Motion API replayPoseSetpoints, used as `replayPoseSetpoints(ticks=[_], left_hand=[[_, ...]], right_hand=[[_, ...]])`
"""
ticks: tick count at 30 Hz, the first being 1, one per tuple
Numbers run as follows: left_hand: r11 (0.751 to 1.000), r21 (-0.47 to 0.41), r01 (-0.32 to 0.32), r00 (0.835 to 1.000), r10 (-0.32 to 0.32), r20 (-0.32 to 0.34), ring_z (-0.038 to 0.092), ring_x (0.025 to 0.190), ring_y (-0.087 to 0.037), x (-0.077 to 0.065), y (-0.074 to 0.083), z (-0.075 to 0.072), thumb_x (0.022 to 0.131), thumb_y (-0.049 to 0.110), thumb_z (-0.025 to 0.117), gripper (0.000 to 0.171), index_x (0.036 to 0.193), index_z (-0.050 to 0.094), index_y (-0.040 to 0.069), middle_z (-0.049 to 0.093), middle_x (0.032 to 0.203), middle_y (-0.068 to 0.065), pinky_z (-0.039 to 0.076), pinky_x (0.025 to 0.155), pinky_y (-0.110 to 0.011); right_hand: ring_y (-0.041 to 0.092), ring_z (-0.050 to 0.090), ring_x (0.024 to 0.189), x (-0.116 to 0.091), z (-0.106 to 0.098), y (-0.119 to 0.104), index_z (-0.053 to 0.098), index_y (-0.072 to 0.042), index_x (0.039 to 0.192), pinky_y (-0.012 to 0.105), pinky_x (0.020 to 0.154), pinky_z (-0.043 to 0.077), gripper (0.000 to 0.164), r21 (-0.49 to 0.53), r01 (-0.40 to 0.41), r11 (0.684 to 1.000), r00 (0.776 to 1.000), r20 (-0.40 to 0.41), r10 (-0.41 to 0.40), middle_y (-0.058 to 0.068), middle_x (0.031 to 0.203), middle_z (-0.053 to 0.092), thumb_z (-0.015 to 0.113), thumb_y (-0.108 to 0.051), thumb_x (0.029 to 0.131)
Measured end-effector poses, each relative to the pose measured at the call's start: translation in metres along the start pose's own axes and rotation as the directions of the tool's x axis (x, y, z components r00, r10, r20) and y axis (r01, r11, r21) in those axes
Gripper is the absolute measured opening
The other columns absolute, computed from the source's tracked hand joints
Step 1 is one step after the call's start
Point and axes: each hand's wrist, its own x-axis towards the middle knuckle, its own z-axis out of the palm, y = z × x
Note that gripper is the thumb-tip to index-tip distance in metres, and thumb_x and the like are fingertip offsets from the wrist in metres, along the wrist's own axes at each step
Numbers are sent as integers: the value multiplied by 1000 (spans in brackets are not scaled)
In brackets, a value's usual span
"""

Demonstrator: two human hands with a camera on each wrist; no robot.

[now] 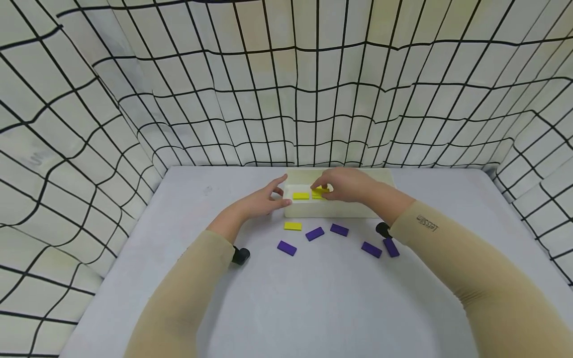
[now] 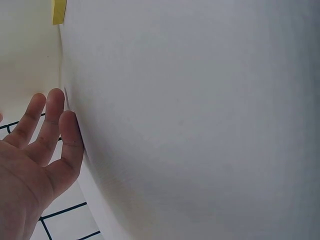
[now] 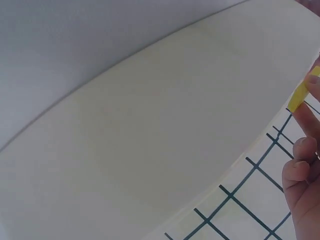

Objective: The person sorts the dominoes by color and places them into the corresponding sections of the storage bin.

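Note:
A cream, open-topped box (image 1: 331, 211) stands on the white table. My right hand (image 1: 346, 185) reaches over it and pinches a yellow block (image 1: 321, 190) between thumb and fingers; the right wrist view also catches the pinched yellow block (image 3: 300, 95). Just under it, more yellow shows inside the box, partly hidden by the fingers. To its left, another yellow block (image 1: 301, 196) lies flat in the box. Beside the box's left end is my left hand (image 1: 261, 201), its fingers loosely spread and its fingertips at the box's wall; in the left wrist view this hand (image 2: 37, 160) holds nothing.
In front of the box lies a yellow block (image 1: 293, 226). Several purple blocks, such as one purple block (image 1: 287, 248) at left and another purple block (image 1: 371, 249) at right, are scattered nearby. Behind the table hangs a white wall with black grid lines (image 1: 295, 89).

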Motion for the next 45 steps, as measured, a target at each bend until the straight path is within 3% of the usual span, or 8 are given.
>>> replayPoseSetpoints(ticks=[5,11,19,27,34,39,45], left_hand=[[1000,-11,-7,1000,7,4,53,125,-30,1,0,1,95,51,60,85,158,4,42,37,151,-7,40,104,-51],[1000,-16,-13,1000,13,7,54,121,-28,2,-1,3,93,54,61,86,158,5,43,38,149,-5,41,103,-50],[1000,-21,-20,1000,21,9,52,125,-28,3,-2,5,94,52,61,86,157,4,45,39,149,-6,40,105,-51],[1000,-10,-28,1000,28,11,51,128,-29,1,0,4,94,52,61,86,158,4,44,39,149,-6,39,106,-52],[1000,-8,-23,1000,23,6,51,128,-28,-1,2,2,93,54,62,87,158,5,44,40,149,-5,39,106,-51],[1000,-10,-26,1000,26,7,50,130,-28,-2,0,0,93,54,61,87,158,4,42,39,149,-6,38,107,-52],[1000,-10,-23,1000,23,7,50,130,-28,-1,-2,-1,94,53,61,87,158,4,42,39,149,-6,38,107,-52]], right_hand=[[17,59,94,18,4,2,70,-24,125,33,83,52,31,-42,11,999,999,30,-10,-3,104,67,69,-23,94],[20,61,107,40,12,4,70,-23,127,38,95,50,32,-140,29,990,997,73,-19,-1,117,69,68,-22,95],[22,59,117,59,24,3,70,-24,126,47,99,47,31,-157,-21,987,996,79,34,-1,123,67,68,-23,95],[21,61,110,70,33,1,71,-18,122,41,102,45,26,-170,-7,985,998,52,17,0,118,69,67,-21,96],[21,60,109,74,34,-5,70,-17,124,42,104,43,27,-147,-49,988,995,82,62,1,120,68,63,-19,98],[19,60,105,77,34,-8,71,-18,123,39,100,46,26,-153,-32,988,994,97,47,0,117,68,64,-17,98],[20,60,111,79,33,-9,69,-18,125,40,102,45,28,-136,-52,989,992,104,67,1,122,66,65,-19,98]])
